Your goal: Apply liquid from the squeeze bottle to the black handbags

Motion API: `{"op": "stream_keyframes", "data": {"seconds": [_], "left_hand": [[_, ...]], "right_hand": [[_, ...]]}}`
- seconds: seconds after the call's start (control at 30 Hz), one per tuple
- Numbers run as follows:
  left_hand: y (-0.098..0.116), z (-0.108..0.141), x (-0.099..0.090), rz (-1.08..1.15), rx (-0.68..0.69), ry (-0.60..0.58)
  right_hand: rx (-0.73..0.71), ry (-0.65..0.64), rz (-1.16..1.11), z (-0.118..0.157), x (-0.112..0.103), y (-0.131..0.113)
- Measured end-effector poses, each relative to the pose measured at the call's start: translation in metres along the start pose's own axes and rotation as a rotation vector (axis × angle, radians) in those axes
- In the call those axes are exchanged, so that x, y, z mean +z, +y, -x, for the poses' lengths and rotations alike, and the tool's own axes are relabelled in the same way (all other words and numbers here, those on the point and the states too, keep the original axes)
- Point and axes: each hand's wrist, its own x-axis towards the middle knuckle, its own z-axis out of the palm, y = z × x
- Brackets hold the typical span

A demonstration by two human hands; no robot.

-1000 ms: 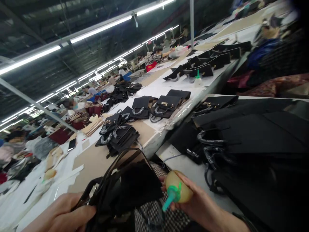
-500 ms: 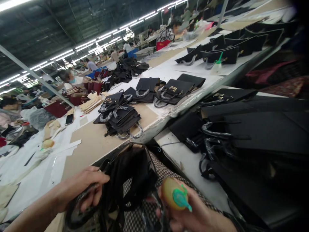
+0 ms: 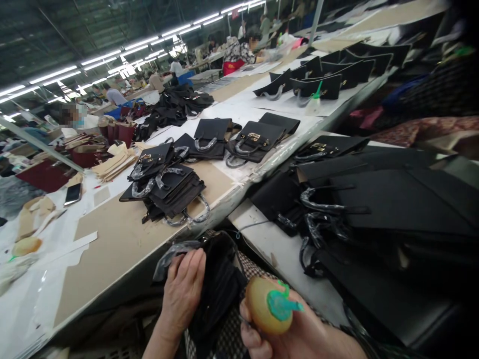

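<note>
My right hand (image 3: 299, 329) is wrapped round a yellowish glue bottle (image 3: 264, 304) with a green nozzle pointing right. My left hand (image 3: 183, 289) grips the upper part of a black handbag (image 3: 220, 279) on my lap, its fingers bent over the edge. Beside those fingers shows a plastic-wrapped handle (image 3: 175, 254). The lower part of the bag is dark and partly hidden by my hands. Checked cloth (image 3: 254, 267) covers my lap beneath it.
A pile of black handbags (image 3: 172, 184) lies on the table (image 3: 112, 254) ahead. More black bags (image 3: 392, 204) crowd the right side. A phone (image 3: 73, 193) and another yellowish bottle (image 3: 28, 246) lie at left. Several people work farther back.
My left hand has moved right and turned, now lying over the bag's top. The handles have shifted with the bag. My right hand still holds the glue bottle, its nozzle now pointing more sideways.
</note>
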Motion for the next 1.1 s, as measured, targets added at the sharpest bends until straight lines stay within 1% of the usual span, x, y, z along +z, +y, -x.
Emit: {"op": "stream_keyframes", "data": {"seconds": [0.07,0.13,0.17,0.23,0.3,0.33,0.37,0.4,0.47,0.5,0.53,0.57,0.63,0.67,0.77,0.83,0.97,1.03,1.1], "left_hand": [[0.015,-0.007,0.014,0.07,-0.018,-0.016],[0.016,-0.021,0.024,0.083,-0.1,-0.066],[0.011,-0.028,0.028,0.071,-0.143,-0.101],[-0.004,-0.038,0.037,0.019,-0.193,-0.122],[-0.02,-0.04,0.044,-0.065,-0.195,-0.085],[-0.025,-0.039,0.048,-0.074,-0.185,-0.063],[-0.028,-0.036,0.051,-0.021,-0.168,-0.087],[-0.028,-0.032,0.053,0.088,-0.143,-0.166],[-0.019,-0.025,0.058,0.367,-0.082,-0.43],[-0.012,-0.023,0.061,0.471,-0.073,-0.559],[-0.005,-0.021,0.064,0.524,-0.094,-0.652],[0.003,-0.022,0.069,0.536,-0.138,-0.698],[0.014,-0.025,0.08,0.517,-0.271,-0.734],[0.017,-0.027,0.086,0.515,-0.328,-0.757],[0.018,-0.035,0.098,0.529,-0.414,-0.806],[0.013,-0.04,0.1,0.546,-0.425,-0.809],[0.003,-0.048,0.1,0.561,-0.416,-0.798],[0.001,-0.051,0.098,0.562,-0.401,-0.801],[0.002,-0.053,0.091,0.547,-0.399,-0.798]], "right_hand": [[-0.068,0.018,0.032,-0.001,-0.003,0.001],[-0.127,0.036,0.068,-0.003,-0.005,0.003],[-0.15,0.044,0.08,-0.004,-0.005,0.003],[-0.181,0.067,0.076,-0.006,-0.005,0.004],[-0.207,0.095,0.061,-0.007,-0.005,0.004],[-0.219,0.108,0.05,-0.008,-0.004,0.004],[-0.228,0.119,0.036,-0.008,-0.004,0.004],[-0.238,0.128,0.02,-0.009,-0.003,0.003],[-0.256,0.129,-0.014,-0.013,-0.004,0.002],[-0.262,0.121,-0.024,-0.015,-0.004,0.001],[-0.271,0.108,-0.021,-0.017,-0.006,0.0],[-0.288,0.097,-0.011,-0.019,-0.007,-0.001],[-0.321,0.091,0.012,-0.022,-0.01,-0.002],[-0.315,0.094,0.018,-0.023,-0.011,-0.003],[-0.225,0.105,-0.002,-0.02,-0.014,-0.005],[-0.199,0.108,-0.015,-0.017,-0.015,-0.006],[-0.227,0.129,-0.021,-0.017,-0.02,-0.004],[-0.268,0.132,-0.022,-0.019,-0.024,-0.002],[-0.328,0.127,-0.011,-0.02,-0.027,-0.001]]}}
